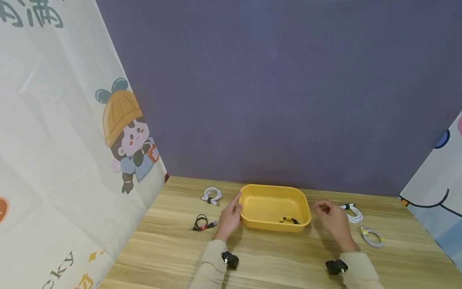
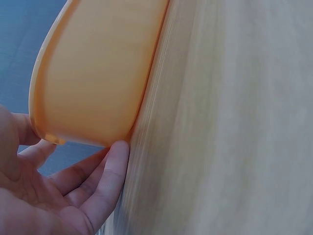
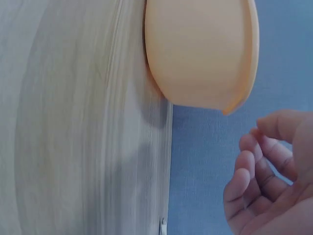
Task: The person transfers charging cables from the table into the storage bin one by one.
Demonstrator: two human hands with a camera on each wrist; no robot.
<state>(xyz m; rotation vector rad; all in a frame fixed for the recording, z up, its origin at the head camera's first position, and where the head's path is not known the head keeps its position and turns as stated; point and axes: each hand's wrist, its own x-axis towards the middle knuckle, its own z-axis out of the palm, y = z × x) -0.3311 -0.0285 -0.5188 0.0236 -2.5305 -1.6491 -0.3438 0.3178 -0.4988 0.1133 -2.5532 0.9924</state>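
Wrist views: top edge crops yellow tray [image 2: 102, 73]; side edges crop your left hand [image 2: 54, 196], right hand [image 3: 281, 198].

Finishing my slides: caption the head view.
Left hand and right hand flank a yellow tray, coiled cables on either side.

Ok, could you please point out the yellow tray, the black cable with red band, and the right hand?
Yellow tray [image 1: 265, 206]: head view, bare middle of its floor.
Black cable with red band [image 1: 203, 227]: head view, on the red band.
Right hand [image 1: 333, 221]: head view, on its back.
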